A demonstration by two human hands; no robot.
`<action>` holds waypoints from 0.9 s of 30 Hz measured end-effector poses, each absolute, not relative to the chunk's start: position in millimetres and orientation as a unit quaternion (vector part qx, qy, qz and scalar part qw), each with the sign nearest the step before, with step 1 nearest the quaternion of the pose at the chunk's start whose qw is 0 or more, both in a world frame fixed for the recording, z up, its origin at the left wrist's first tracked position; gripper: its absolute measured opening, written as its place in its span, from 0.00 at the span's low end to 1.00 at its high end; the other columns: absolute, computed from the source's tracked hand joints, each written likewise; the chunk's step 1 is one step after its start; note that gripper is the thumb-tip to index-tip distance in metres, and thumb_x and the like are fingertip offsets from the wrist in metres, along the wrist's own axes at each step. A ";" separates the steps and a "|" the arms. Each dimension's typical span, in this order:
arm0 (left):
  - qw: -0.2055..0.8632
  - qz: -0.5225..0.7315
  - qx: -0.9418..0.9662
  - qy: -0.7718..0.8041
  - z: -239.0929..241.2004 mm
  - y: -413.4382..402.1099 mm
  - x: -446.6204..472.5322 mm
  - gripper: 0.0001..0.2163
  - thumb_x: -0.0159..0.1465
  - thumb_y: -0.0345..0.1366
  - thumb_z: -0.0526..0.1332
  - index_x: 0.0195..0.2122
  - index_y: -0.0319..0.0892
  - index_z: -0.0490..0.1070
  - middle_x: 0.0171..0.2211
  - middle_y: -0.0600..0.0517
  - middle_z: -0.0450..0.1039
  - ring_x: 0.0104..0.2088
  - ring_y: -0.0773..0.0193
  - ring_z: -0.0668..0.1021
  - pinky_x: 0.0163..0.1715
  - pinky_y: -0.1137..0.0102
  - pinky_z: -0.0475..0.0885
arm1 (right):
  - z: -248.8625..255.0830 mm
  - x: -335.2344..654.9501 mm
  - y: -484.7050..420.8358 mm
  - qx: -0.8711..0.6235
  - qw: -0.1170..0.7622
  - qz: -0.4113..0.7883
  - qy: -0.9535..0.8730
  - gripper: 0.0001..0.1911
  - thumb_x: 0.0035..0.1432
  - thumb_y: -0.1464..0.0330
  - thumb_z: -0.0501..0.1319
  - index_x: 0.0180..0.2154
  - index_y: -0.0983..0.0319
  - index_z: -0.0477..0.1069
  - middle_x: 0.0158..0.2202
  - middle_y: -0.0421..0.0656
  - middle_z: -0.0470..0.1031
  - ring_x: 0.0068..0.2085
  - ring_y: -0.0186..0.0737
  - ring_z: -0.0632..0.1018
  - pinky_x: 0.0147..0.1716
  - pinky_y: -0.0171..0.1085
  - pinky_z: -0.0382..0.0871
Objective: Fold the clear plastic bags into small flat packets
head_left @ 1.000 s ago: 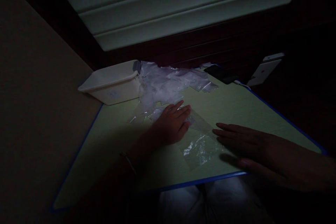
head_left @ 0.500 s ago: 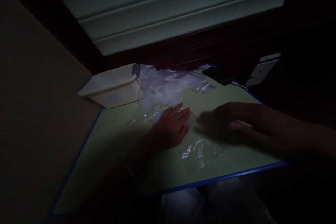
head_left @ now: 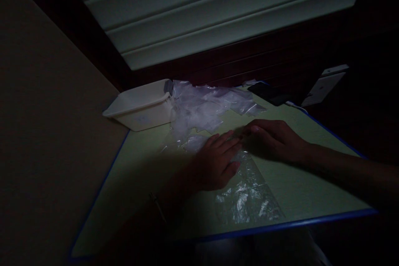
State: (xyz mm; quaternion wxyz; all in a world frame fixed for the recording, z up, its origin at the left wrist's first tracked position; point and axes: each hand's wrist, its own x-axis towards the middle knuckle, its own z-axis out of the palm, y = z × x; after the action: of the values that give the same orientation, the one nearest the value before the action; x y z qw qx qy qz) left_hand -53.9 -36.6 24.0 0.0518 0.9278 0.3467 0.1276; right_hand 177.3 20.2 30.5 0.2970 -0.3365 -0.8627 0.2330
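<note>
A clear plastic bag (head_left: 249, 197) lies flat on the pale green table (head_left: 311, 174) near its front edge. My left hand (head_left: 215, 162) rests flat on the bag's upper left part, fingers stretched out. My right hand (head_left: 274, 139) lies palm down at the bag's far end, fingertips close to those of the left hand; its fingers look curved onto the bag's top edge. The scene is dim.
A heap of several clear plastic bags (head_left: 205, 108) lies at the back of the table. A white plastic tub (head_left: 140, 110) stands at the back left. A dark phone (head_left: 269, 91) and a white device (head_left: 324, 83) sit at the back right.
My right hand has moved from the bag's right side up and left to its far end, beside the left fingertips. The left hand stayed on the bag.
</note>
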 end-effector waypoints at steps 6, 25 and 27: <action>0.039 0.170 0.908 0.381 26.9 -29.6 -68.9 0.18 0.67 0.34 0.49 0.57 0.38 0.64 0.57 0.42 0.66 0.61 0.54 0.64 0.59 0.53 0.61 | 27.2 181.9 21.3 -0.243 0.272 0.240 -0.900 0.17 0.68 0.63 0.47 0.40 0.63 0.71 0.37 0.47 0.75 0.38 0.40 0.75 0.40 0.39 0.68; 0.045 0.086 0.918 0.383 41.0 -35.0 -77.1 0.12 0.66 0.31 0.51 0.37 0.38 0.74 0.36 0.46 0.70 0.39 0.60 0.71 0.39 0.65 0.70 | 26.0 179.3 23.2 -0.146 0.219 0.276 -0.925 0.12 0.68 0.69 0.49 0.43 0.65 0.71 0.38 0.47 0.73 0.41 0.39 0.72 0.42 0.40 0.66; 0.036 0.085 0.915 0.392 40.4 -34.9 -77.4 0.12 0.67 0.32 0.51 0.36 0.38 0.74 0.35 0.46 0.70 0.38 0.60 0.71 0.39 0.65 0.69 | 24.8 179.5 23.8 -0.143 0.221 0.272 -0.925 0.12 0.68 0.69 0.50 0.44 0.65 0.70 0.38 0.47 0.72 0.40 0.39 0.72 0.42 0.40 0.66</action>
State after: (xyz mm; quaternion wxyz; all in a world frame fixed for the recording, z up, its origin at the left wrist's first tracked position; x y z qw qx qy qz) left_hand -77.4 -34.9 40.4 0.0364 0.9155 0.3916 0.0850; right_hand 179.5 23.8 24.8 0.2212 -0.1433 -0.9254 0.2723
